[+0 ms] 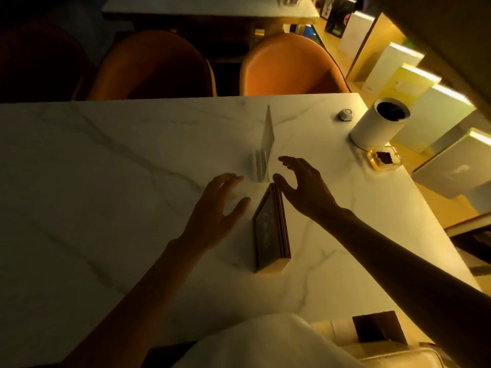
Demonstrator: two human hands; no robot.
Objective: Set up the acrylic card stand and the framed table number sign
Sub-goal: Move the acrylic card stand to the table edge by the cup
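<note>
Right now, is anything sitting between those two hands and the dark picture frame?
Nothing visible. The framed sign stands on the marble table with the left hand open on one side and the right hand open on the other. The acrylic stand is just beyond it.

On the marbled white counter [106, 160] the acrylic card stand [264, 150] stands upright, seen nearly edge-on. Just in front of it the framed table number sign [271, 229] stands on its edge too — dark frame, face turned left. The left hand [218, 205] and right hand [305, 187] hover on either side of the sign's far end, fingers spread, gripping nothing. A white cylinder [377, 126] and a glass ashtray [384, 158] sit at the right edge.
</note>
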